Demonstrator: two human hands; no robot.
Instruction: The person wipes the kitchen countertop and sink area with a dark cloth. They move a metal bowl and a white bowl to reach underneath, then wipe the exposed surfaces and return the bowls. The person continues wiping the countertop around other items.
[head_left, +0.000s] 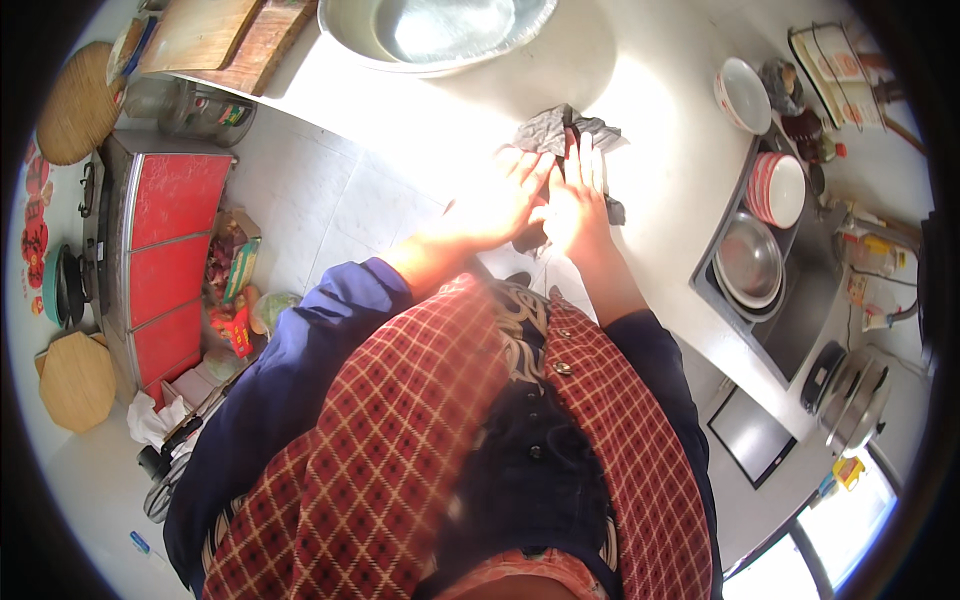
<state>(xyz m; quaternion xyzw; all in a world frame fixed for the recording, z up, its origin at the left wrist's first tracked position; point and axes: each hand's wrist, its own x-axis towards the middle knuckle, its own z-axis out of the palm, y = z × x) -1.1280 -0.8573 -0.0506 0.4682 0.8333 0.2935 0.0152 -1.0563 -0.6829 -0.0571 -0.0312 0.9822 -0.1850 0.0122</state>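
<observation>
A crumpled grey cloth (551, 131) lies at the near edge of the white countertop (652, 176), with darker folds showing between and beside my hands. My left hand (495, 199) bears on its left side, fingers pointing forward, and is largely washed out by bright light. Close beside it, my right hand (581, 202) lies over the cloth with its fingers stretched forward. The thumbs come near each other over a dark fold. Glare and the hands hide how much cloth is gripped underneath.
A large metal basin (442, 37) stands ahead, with wooden cutting boards (202, 34) at its left. To the right, a sink (806, 300) holds stacked red-rimmed bowls (784, 191) and metal bowls (748, 259). A red-fronted cabinet (169, 202) stands left across the tiled floor (330, 180).
</observation>
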